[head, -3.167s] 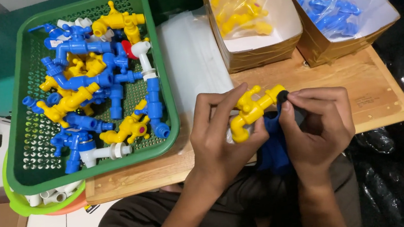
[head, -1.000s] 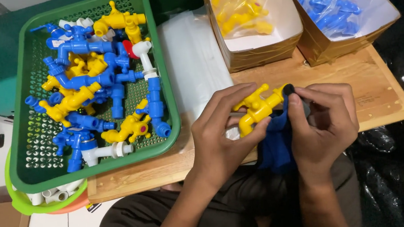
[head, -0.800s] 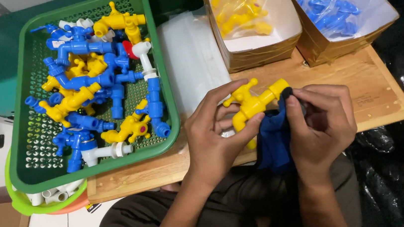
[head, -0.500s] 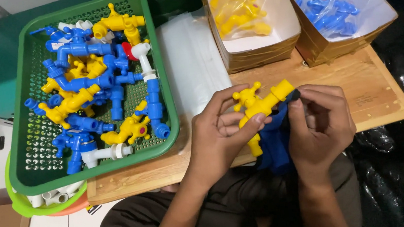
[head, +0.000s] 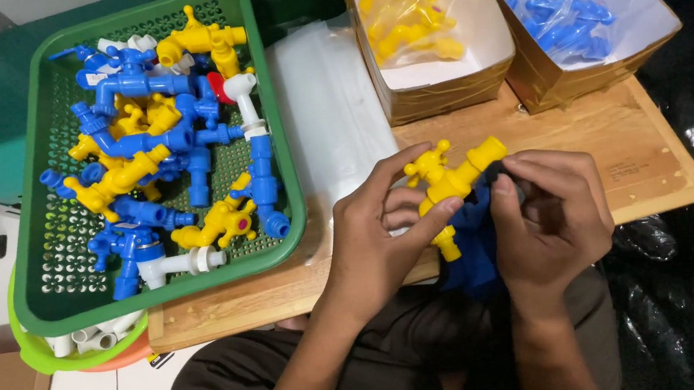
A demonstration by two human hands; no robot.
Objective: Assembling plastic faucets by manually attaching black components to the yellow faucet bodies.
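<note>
At the centre of the frame, the left hand (head: 377, 235) curls its fingers around a yellow plastic tap (head: 453, 184), thumb beneath its body. The right hand (head: 551, 216), just right of it, pinches a blue cloth (head: 473, 250) against the tap's spout end, fingers closed.

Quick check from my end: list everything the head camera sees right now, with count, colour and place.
yellow tap: one, yellow, held over the table's front edge
blue cloth: one, blue, under the tap
green basket: one, green, left, filled with blue, yellow and white taps
left box: one, brown, back centre, yellow taps in a bag
right box: one, brown, back right, blue taps in a bag
wooden table: one, light wood
left hand: grips the tap body
right hand: at the tap's end, on the cloth
</note>
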